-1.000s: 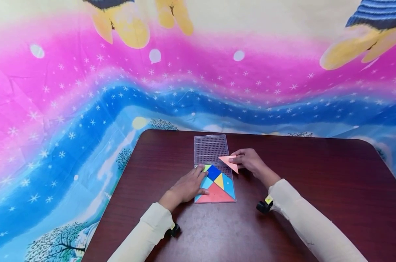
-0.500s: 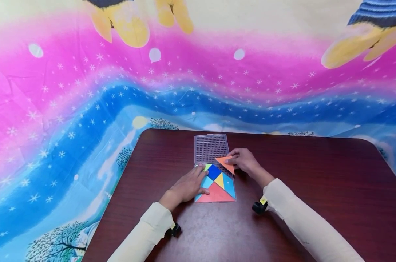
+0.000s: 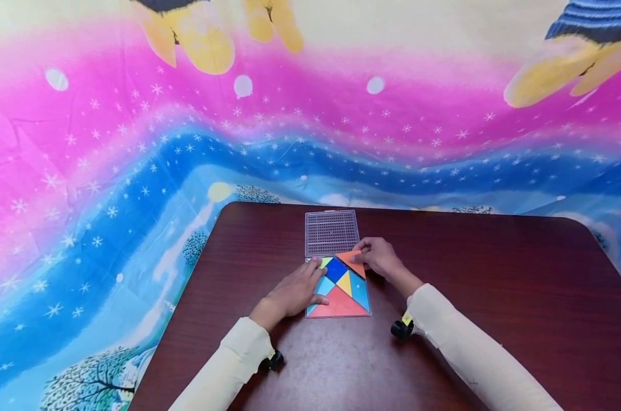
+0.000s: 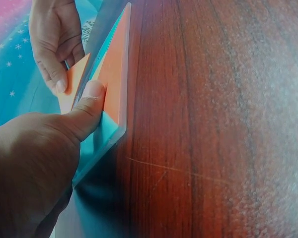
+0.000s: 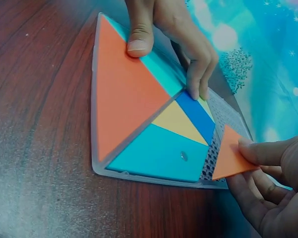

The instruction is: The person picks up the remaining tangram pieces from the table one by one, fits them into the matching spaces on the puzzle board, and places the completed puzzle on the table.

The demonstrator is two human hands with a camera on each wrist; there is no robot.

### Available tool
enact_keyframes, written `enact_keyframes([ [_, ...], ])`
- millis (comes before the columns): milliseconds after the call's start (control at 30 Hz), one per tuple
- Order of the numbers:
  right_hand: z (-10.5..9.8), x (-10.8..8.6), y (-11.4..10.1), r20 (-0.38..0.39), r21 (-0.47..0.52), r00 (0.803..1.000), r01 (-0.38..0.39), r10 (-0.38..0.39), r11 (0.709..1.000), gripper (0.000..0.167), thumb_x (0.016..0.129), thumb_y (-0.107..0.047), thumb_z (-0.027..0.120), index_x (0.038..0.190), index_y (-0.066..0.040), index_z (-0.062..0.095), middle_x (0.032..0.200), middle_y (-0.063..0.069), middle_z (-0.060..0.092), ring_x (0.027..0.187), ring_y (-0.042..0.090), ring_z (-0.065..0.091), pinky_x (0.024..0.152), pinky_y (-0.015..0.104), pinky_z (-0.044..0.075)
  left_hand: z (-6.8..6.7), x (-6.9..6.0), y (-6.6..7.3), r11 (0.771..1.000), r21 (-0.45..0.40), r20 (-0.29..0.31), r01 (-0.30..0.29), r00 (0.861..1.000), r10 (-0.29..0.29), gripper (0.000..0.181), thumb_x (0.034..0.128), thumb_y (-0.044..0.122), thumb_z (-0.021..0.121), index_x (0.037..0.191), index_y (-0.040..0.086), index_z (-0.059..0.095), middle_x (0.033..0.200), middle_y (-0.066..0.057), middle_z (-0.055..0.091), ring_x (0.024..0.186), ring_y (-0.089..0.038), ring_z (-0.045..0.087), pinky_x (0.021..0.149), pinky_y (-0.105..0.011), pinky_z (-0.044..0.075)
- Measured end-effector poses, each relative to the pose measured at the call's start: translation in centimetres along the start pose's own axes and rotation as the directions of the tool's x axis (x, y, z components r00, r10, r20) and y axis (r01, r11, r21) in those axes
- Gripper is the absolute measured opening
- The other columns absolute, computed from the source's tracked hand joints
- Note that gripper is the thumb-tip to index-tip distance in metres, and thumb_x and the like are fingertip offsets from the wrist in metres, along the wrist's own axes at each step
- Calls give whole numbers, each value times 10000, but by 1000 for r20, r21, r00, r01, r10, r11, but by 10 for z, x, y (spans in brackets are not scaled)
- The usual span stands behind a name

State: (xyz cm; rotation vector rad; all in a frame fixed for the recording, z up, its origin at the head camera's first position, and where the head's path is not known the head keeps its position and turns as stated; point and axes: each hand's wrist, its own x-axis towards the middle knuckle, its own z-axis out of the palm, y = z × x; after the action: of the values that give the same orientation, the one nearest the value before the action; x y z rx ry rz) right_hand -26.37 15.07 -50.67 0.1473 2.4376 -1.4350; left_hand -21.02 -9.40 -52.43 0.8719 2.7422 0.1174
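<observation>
An orange tangram triangle is pinched between the thumb and fingers of my right hand. It hangs tilted over the uncovered upper right corner of the clear tangram case, slightly above the grid floor. My left hand rests across the case's left side. Its thumb touches the large red triangle, and its fingertips touch the far pieces. Around them lie a dark blue piece, a yellow triangle, a teal piece and a light green piece, partly covered.
Behind the case its gridded lid lies opened flat. Everything stands on a dark reddish wooden table. A printed cloth backdrop hangs beyond the far edge. A small black camera sits at the right wrist.
My right hand has moved left and slightly down, bringing the orange triangle from beside the case to over its upper right corner. The left hand has stayed in place.
</observation>
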Motion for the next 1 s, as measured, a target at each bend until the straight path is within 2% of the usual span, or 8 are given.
enact_keyframes([
  [300, 3, 0, -1, -15, -70, 999, 31, -32, 997, 162, 914, -113, 775, 1051, -52, 714, 968, 117, 685, 812, 202, 670, 730, 333, 634, 0, 0, 0, 1000, -4, 0, 4, 1000, -4, 835, 994, 645, 482, 1636, 151, 274, 1727, -92, 168, 1601, -259, 180, 1261, -400, 311],
  [567, 4, -2, -5, -56, -228, 994, 77, -92, 971, 124, 899, -134, 792, 986, -75, 726, 901, 85, 692, 784, 193, 620, 655, 282, 540, -1, -2, 1, 1000, -8, -35, -20, 999, 20, 811, 1006, 618, 490, 1620, 117, 311, 1709, -121, 215, 1589, -276, 217, 1269, -399, 295],
  [833, 9, -2, -3, -61, -265, 993, 83, -102, 961, 133, 896, -153, 800, 987, -88, 729, 925, 83, 695, 842, 209, 613, 712, 293, 565, 0, -1, 0, 1000, 5, -27, -21, 999, 21, 820, 1003, 625, 487, 1622, 120, 304, 1711, -117, 207, 1589, -274, 217, 1268, -397, 296],
  [1000, 10, -2, -2, -66, -300, 988, 115, -141, 947, 113, 899, -144, 793, 976, -91, 730, 894, 77, 684, 822, 205, 598, 718, 304, 556, 0, -1, 0, 1000, 21, -23, -21, 1000, 21, 822, 1002, 632, 479, 1626, 128, 297, 1713, -113, 201, 1591, -273, 209, 1268, -393, 296],
])
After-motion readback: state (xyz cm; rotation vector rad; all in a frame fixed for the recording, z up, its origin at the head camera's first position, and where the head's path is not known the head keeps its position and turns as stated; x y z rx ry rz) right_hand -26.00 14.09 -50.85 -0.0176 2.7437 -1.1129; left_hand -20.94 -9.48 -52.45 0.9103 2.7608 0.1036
